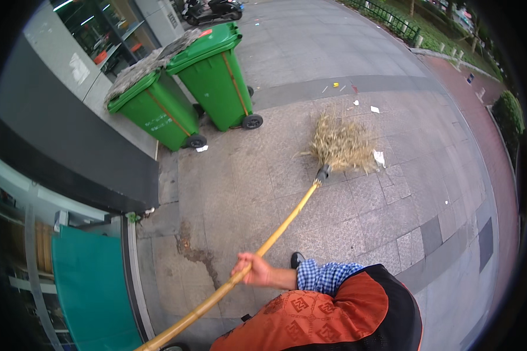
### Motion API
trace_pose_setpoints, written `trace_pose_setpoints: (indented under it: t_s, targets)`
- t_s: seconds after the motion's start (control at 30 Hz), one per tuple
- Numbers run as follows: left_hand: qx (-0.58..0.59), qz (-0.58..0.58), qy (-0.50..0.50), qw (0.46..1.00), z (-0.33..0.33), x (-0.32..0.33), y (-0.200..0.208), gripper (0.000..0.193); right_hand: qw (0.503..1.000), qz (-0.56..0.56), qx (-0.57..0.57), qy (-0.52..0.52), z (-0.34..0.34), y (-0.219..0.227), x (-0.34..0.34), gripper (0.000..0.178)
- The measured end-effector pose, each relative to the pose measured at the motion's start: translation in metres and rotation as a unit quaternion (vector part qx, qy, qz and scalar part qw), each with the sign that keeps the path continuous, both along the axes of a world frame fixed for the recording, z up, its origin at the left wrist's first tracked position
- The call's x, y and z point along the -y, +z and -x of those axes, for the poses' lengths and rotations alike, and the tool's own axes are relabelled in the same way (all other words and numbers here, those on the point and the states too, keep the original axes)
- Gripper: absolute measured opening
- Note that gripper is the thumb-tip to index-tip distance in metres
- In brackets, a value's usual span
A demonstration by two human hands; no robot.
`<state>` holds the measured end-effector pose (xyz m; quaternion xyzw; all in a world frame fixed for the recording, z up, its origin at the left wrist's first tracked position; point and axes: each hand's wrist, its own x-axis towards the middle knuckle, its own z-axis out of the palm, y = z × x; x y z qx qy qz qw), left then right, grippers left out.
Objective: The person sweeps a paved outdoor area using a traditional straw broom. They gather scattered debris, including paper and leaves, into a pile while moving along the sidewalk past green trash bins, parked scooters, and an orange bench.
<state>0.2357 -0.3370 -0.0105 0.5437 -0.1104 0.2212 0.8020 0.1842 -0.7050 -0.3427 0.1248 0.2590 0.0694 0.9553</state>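
My right hand (pixel 254 269) is closed around the yellow bamboo handle of a broom (pixel 281 229). The arm behind it wears a blue checked sleeve under an orange and black vest. From my hand the handle runs forward and right to a dark binding, where the bushy straw head (pixel 342 143) spreads over the paving. Its rear end leaves the picture at the lower left. White paper scraps lie by the bristles: one piece (pixel 379 158) at their right edge, another (pixel 375 109) farther off. A small yellow bit of litter (pixel 335 85) lies beyond them. My left hand is out of view.
Two green wheeled bins (pixel 214 88) stand at the upper left along a wall, with a white scrap (pixel 202 148) by a wheel. A teal panel (pixel 93 286) is at my left. Far off are a parked scooter (pixel 214 10) and a green fence (pixel 386 17); a bush (pixel 508 111) is at right.
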Motion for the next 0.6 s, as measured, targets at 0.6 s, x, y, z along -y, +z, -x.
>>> trace_pose_setpoints:
  t_s: [0.6]
  targets:
    - [-0.04,-0.108,-0.122,0.986,-0.178,0.242,-0.069,0.031,0.96,0.043,-0.043,-0.275,-0.086,0.011,0.296,0.035]
